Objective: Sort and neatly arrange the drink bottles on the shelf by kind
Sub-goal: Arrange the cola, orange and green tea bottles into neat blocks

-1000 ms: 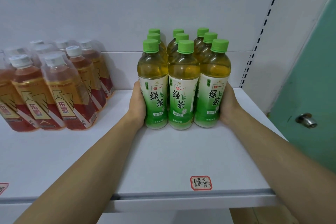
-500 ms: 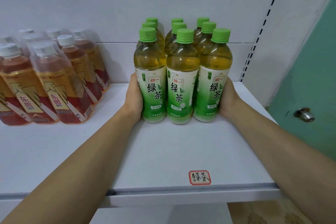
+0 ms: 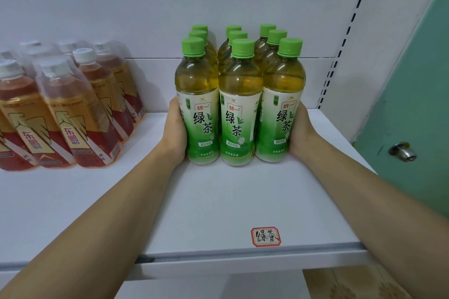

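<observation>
nine green tea bottles (image 3: 239,104), left hand (image 3: 175,132), right hand (image 3: 300,132) flanking

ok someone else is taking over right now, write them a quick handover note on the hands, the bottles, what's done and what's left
Left hand presses the left side of the green tea bottles; right hand presses the right side.
The nine stand upright in a three-by-three block on the shelf, behind the handwritten label.
Orange drink bottles are grouped at the left.
Done: kinds separated.
Left: probably just release and check alignment.
</observation>
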### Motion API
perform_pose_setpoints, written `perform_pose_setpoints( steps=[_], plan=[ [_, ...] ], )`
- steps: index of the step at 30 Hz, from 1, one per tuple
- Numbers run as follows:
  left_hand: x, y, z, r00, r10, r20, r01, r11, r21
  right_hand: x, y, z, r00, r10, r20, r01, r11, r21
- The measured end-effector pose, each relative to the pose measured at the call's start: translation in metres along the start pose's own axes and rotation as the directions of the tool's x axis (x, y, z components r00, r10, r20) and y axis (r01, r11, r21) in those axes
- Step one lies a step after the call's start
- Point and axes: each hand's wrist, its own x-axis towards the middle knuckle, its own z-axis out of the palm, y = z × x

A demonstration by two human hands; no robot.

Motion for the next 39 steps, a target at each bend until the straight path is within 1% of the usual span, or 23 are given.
perform_pose_setpoints(
  steps=[4,9,13,14,16,17,18,21,23,27,29,33,34,35,36,37,38,39],
  plan=[
    [0.0,0.0,0.0,1.0,-0.004,0.029,0.005,1.0,-0.021,0.0,-0.001,0.0,1.0,0.002,-0.018,-0.002,1.0,-0.007],
    [-0.003,0.004,0.002,1.0,-0.009,-0.01,0.009,1.0,-0.015,-0.004,-0.003,0.002,0.999,-0.006,-0.042,0.006,1.0,-0.009],
    [-0.01,0.01,0.003,0.999,0.02,-0.045,-0.023,0.997,-0.069,-0.009,-0.009,-0.001,0.98,-0.09,-0.177,0.09,0.996,-0.008],
    [-0.013,0.009,0.005,0.998,0.041,-0.046,-0.045,0.995,-0.086,-0.011,-0.008,0.0,0.978,-0.116,-0.174,0.116,0.993,-0.014],
    [-0.016,0.005,0.011,0.996,0.085,-0.031,-0.088,0.991,-0.103,-0.016,-0.002,0.002,0.982,-0.157,-0.103,0.157,0.988,-0.005],
    [-0.017,0.004,0.013,0.994,0.106,-0.037,-0.109,0.99,-0.095,-0.019,-0.001,0.006,0.986,-0.152,-0.072,0.152,0.988,-0.01],
    [-0.017,0.003,0.016,0.991,0.121,-0.058,-0.125,0.988,-0.085,-0.021,0.0,0.01,0.987,-0.144,-0.069,0.143,0.989,-0.023],
    [-0.014,-0.001,0.017,0.982,0.156,-0.107,-0.164,0.984,-0.067,-0.021,0.003,0.016,0.976,-0.168,-0.142,0.16,0.985,-0.07],
    [-0.012,-0.003,0.018,0.97,0.212,-0.118,-0.217,0.975,-0.036,-0.019,0.004,0.018,0.963,-0.198,-0.182,0.181,0.978,-0.106],
    [-0.008,-0.008,0.018,0.949,0.278,-0.151,-0.283,0.959,-0.008,-0.018,0.005,0.02,0.954,-0.239,-0.182,0.219,0.968,-0.125],
    [-0.006,-0.009,0.016,0.943,0.284,-0.171,-0.284,0.959,0.023,-0.019,0.004,0.019,0.955,-0.24,-0.174,0.22,0.967,-0.126],
    [-0.007,-0.008,0.014,0.947,0.284,-0.147,-0.279,0.959,0.051,-0.021,0.001,0.016,0.953,-0.248,-0.177,0.228,0.966,-0.126],
    [-0.008,-0.008,0.014,0.947,0.285,-0.151,-0.278,0.958,0.066,-0.022,0.0,0.015,0.941,-0.277,-0.196,0.249,0.956,-0.154],
    [-0.01,-0.007,0.013,0.945,0.285,-0.159,-0.274,0.958,0.087,-0.023,-0.003,0.014,0.916,-0.333,-0.225,0.283,0.932,-0.227],
    [-0.012,-0.006,0.013,0.945,0.277,-0.172,-0.261,0.959,0.113,-0.026,-0.007,0.013,0.872,-0.416,-0.258,0.32,0.883,-0.342],
    [-0.013,-0.004,0.012,0.946,0.265,-0.185,-0.24,0.959,0.147,-0.029,-0.014,0.013,0.799,-0.532,-0.281,0.363,0.798,-0.481],
    [-0.015,0.0,0.012,0.949,0.252,-0.19,-0.22,0.959,0.177,-0.032,-0.022,0.014,0.698,-0.668,-0.258,0.419,0.674,-0.609],
    [-0.017,0.003,0.011,0.955,0.237,-0.179,-0.201,0.959,0.199,-0.036,-0.033,0.018,0.599,-0.778,-0.187,0.489,0.541,-0.684]
  ],
)
